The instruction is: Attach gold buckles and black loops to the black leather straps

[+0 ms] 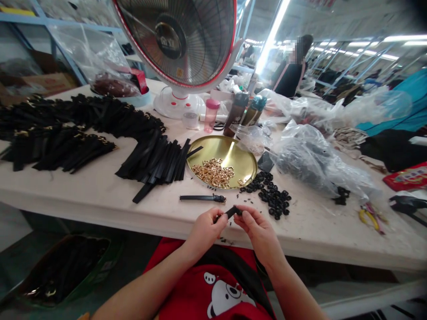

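Between my two hands, just over the table's front edge, is a short black strap (pixel 231 212). My left hand (pixel 211 226) pinches one end of it. Fingers of my right hand (pixel 255 224) close on the other end, where a small dark piece sits partly hidden by the fingertips. Beyond my hands a black strap with a gold buckle (pixel 200 198) lies flat. A round gold tray (pixel 230 149) behind it bears a heap of gold buckles (pixel 215 172). Right of the tray is a pile of small black loops (pixel 275 195).
Black straps (pixel 163 160) lie fanned out on the left, beside bundles with gold buckles (pixel 66 146). A heater (pixel 180 44) stands behind, near a pink bottle (pixel 211 115). Plastic bags (pixel 310 160) and yellow-handled pliers (pixel 370 218) are at right. A person (pixel 290 75) is in the background.
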Demonstrator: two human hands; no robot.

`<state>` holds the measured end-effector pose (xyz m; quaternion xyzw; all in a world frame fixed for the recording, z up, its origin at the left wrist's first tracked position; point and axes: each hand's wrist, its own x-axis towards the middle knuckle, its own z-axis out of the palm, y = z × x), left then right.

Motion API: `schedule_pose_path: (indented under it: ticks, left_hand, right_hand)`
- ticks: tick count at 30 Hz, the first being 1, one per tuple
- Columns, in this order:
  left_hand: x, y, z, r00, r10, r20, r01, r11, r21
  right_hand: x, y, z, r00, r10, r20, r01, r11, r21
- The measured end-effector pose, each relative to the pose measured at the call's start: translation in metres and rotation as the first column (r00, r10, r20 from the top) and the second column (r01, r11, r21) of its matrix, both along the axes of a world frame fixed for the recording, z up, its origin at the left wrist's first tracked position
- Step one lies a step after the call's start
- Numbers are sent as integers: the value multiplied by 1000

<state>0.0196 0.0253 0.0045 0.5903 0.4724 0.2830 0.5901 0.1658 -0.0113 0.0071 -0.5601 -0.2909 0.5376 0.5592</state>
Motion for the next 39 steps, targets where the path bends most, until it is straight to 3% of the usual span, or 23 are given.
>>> schedule_pose_path:
  ticks: [6, 11, 14, 19, 22, 24, 27, 30, 36, 39]
  left_hand:
    - [4, 5, -8, 999, 33, 26, -32, 998, -51]
    - [8, 6, -11, 999, -9, 50, 15, 994, -109]
    - [8, 8, -8, 997, -37, -65, 35, 999, -17]
    - [6, 9, -2, 922, -52, -383, 149, 962, 228]
    - [8, 9, -3, 901, -68, -429, 193, 948, 255]
    - [11, 9, -7, 934, -73, -350, 156, 964, 217]
    - [16, 10, -12, 980, -57, -190, 84, 987, 136]
    - [21, 12, -12, 987, -41, -153, 59, 991, 116]
    - [20, 18, -9, 969, -38, -246, 74, 987, 140]
    - [21, 26, -17, 955, -144, -260, 178, 978, 111]
  right_hand:
    - [0, 6, -13, 991, -50, 125, 39, 995, 87]
    - [-5, 11, -19, 995, -63, 79, 51, 988, 143]
    - [-8, 11, -24, 992, -73, 101, 57, 987, 150]
    - [-6, 8, -30, 905, -79, 419, 18, 989, 147]
    - [-5, 8, -31, 883, -73, 463, 19, 993, 120]
    - [-6, 10, -30, 925, -80, 372, 43, 993, 107]
    - [-8, 13, -30, 993, -111, 31, 109, 993, 47]
    - [-11, 16, -28, 962, -164, -217, 168, 986, -2]
    - [-12, 17, -23, 919, -209, -334, 226, 974, 13]
    - [-8, 29, -28, 900, -188, -394, 199, 980, -13]
